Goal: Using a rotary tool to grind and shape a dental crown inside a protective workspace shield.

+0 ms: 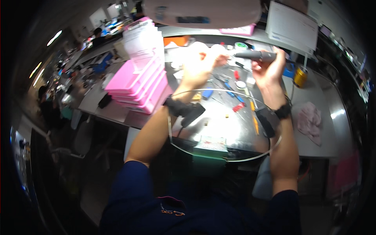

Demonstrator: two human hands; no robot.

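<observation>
In my right hand [271, 74], on the far side of the bench, lies a dark grey pen-shaped handpiece [250, 55], its tip pointing left. My fingers are closed around its body. My left hand [197, 68] is raised just left of that tip, fingers pinched together. Glare washes out those fingers, so I cannot make out what they hold. Below both hands, blue-handled pliers [234, 94] and other small hand tools lie scattered on the shiny bench top [223, 131]. A red piece [238, 107] is among them. Black straps with dark boxes circle both wrists.
Stacked pink trays [135, 88] with papers [135, 43] stand left of my left arm. A large pale lamp head [201, 11] hangs over the far edge. To the right are a yellow container [300, 77], a pinkish cloth [309, 121] and a desk calendar [293, 26].
</observation>
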